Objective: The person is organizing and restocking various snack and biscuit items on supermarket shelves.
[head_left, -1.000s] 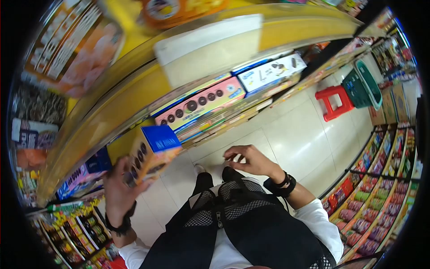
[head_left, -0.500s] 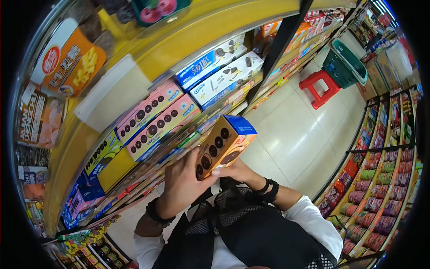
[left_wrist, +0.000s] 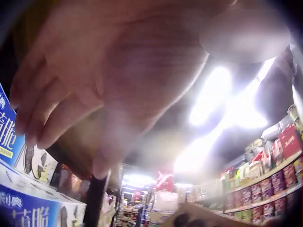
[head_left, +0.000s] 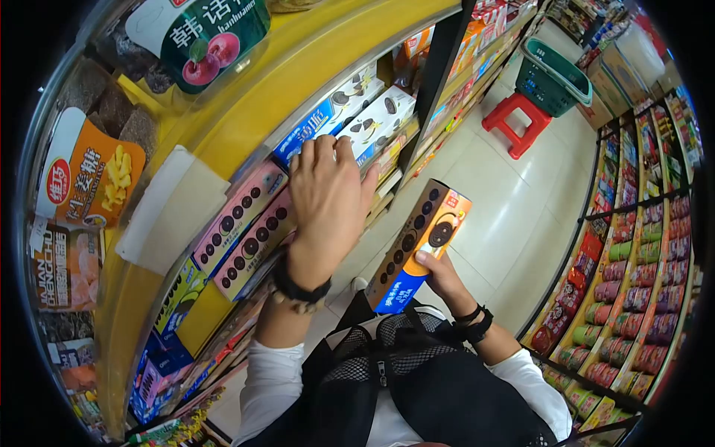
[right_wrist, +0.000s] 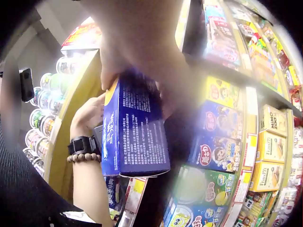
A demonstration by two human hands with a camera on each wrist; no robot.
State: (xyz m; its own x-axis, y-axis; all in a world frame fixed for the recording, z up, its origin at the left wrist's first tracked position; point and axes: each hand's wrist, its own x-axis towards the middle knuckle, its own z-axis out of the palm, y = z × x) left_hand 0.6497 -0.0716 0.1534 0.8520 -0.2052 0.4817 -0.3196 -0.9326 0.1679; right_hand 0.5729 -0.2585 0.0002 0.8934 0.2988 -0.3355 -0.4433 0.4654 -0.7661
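My right hand [head_left: 447, 283] grips an orange and blue cookie box [head_left: 417, 246], thumb on its orange side, out in front of the shelf. In the right wrist view the blue end of this cookie box, covered in small white print, faces the camera. My left hand [head_left: 328, 197] reaches over the shelf, its fingertips at the blue and white cookie boxes [head_left: 380, 123] and nothing in its grip. These blue and white boxes [left_wrist: 33, 208] also show beside the fingers in the left wrist view. Below the left hand lie two pink cookie boxes [head_left: 246, 249], partly covered by it.
A green cookie box [head_left: 179, 298] stands left of the pink ones. The yellow shelf edge [head_left: 298, 56] curves above, with a blank white card [head_left: 171, 208] on it. A red stool [head_left: 519, 123] and a green basket [head_left: 555, 78] stand along the aisle. Shelves of packets [head_left: 618, 290] line the right.
The left hand first held the orange and blue box near the shelf, then brought it to the right hand. Now the right hand alone holds it, turned, and the left has moved up to the shelf.
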